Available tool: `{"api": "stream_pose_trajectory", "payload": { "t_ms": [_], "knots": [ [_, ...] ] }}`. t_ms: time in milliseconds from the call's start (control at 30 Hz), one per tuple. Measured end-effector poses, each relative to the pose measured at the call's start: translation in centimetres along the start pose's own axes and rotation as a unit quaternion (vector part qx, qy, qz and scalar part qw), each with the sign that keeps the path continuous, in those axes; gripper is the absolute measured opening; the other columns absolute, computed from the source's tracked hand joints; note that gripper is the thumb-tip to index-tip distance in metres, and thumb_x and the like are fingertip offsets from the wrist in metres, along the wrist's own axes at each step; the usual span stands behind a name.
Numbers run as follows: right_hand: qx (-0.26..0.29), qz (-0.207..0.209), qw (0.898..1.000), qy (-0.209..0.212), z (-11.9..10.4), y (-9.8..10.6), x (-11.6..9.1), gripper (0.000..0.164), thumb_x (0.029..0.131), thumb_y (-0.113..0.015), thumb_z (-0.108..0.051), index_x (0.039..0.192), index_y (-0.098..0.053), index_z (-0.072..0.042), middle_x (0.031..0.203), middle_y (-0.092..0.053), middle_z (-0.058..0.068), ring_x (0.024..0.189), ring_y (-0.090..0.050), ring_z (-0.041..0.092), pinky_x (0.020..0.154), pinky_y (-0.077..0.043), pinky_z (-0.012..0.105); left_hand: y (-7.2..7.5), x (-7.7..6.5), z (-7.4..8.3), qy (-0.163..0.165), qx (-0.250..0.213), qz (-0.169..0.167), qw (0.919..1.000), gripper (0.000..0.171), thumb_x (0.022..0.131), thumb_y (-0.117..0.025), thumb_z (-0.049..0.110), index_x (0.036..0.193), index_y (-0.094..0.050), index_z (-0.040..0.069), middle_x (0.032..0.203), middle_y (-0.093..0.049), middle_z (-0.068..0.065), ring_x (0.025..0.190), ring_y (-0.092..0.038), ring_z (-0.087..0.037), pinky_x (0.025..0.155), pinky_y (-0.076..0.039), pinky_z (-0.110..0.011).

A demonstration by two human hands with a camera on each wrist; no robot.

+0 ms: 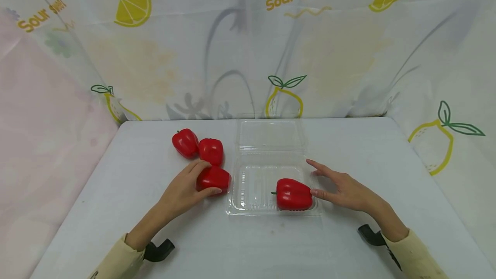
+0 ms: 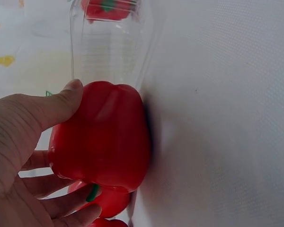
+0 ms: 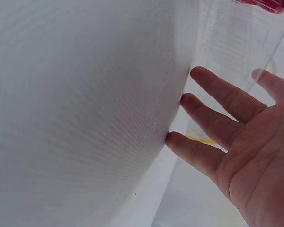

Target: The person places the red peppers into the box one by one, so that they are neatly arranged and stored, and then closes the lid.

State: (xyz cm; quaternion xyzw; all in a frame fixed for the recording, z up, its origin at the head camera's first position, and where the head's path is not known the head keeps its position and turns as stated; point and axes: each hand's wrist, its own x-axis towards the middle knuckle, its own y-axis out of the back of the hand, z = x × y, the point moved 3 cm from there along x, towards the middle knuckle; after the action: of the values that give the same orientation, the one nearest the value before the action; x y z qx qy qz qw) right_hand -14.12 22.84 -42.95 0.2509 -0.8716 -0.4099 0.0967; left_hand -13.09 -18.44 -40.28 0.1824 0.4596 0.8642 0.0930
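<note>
My left hand [image 1: 188, 187] grips a red bell pepper [image 1: 214, 179] just left of a clear plastic clamshell box [image 1: 253, 186]. In the left wrist view, the thumb lies on that pepper [image 2: 102, 137] and the fingers reach behind it. A second red bell pepper [image 1: 294, 194] lies on its side in the box's near tray, its green stem toward the left. At the box's right edge is my right hand [image 1: 345, 189], fingers spread, thumb tip close to this pepper. The right wrist view shows several fingertips [image 3: 199, 73] touching the white tabletop beside the box.
Two more red bell peppers stand beyond my left hand, one at the far left [image 1: 185, 143] and one nearer [image 1: 211, 151]. The box's lid [image 1: 271, 134] lies opened toward the back. Behind the white table [image 1: 271, 244] hangs a lemon-print cloth [image 1: 248, 46].
</note>
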Motion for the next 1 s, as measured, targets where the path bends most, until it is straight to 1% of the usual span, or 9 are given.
{"api": "stream_pose_trajectory", "payload": {
  "t_ms": [233,433,700,867,1000],
  "knots": [
    [0.002,0.001,1.000,0.003,-0.1,0.0,0.0,0.079,0.090,-0.067,-0.046,0.156,-0.028,-0.027,0.138,-0.055,0.013,0.127,-0.051,0.035,0.092,-0.044,0.067,0.1,-0.1,0.1,0.009,0.005,-0.001,1.0000,0.071,0.065,-0.093,0.023,0.123,-0.056,0.008,0.122,-0.058,-0.010,0.109,-0.057,-0.028,0.079,-0.058,-0.044],
    [-0.003,0.001,1.000,0.002,-0.1,0.0,0.0,0.079,0.090,-0.067,-0.046,0.156,-0.028,-0.025,0.138,-0.056,0.013,0.126,-0.052,0.035,0.091,-0.045,0.067,0.5,-0.2,0.2,0.010,0.001,0.008,0.9999,0.071,0.064,-0.094,0.023,0.123,-0.057,0.007,0.121,-0.059,-0.011,0.109,-0.058,-0.029,0.078,-0.058,-0.044],
    [-0.001,0.000,1.000,0.003,-0.2,0.1,0.0,0.079,0.090,-0.067,-0.046,0.156,-0.027,-0.028,0.138,-0.056,0.013,0.127,-0.051,0.035,0.092,-0.044,0.067,1.9,-0.3,0.5,-0.006,0.003,0.036,0.9993,0.070,0.064,-0.094,0.023,0.121,-0.058,0.007,0.120,-0.059,-0.010,0.108,-0.058,-0.027,0.077,-0.058,-0.045],
    [-0.001,-0.001,1.000,0.000,-0.2,0.1,0.0,0.079,0.090,-0.067,-0.047,0.156,-0.027,-0.030,0.137,-0.056,0.013,0.127,-0.051,0.035,0.092,-0.044,0.067,2.4,-0.4,0.8,-0.012,0.003,0.047,0.9988,0.071,0.063,-0.094,0.024,0.122,-0.058,0.007,0.120,-0.059,-0.010,0.107,-0.058,-0.027,0.076,-0.059,-0.045],
    [-0.001,-0.001,1.000,0.000,-0.2,0.1,0.0,0.079,0.090,-0.067,-0.046,0.156,-0.027,-0.028,0.137,-0.056,0.013,0.127,-0.051,0.036,0.091,-0.044,0.067,2.7,-0.5,1.1,-0.022,0.005,0.059,0.9980,0.070,0.064,-0.094,0.024,0.122,-0.058,0.005,0.120,-0.059,-0.010,0.107,-0.058,-0.027,0.075,-0.059,-0.045]
  ]
}}
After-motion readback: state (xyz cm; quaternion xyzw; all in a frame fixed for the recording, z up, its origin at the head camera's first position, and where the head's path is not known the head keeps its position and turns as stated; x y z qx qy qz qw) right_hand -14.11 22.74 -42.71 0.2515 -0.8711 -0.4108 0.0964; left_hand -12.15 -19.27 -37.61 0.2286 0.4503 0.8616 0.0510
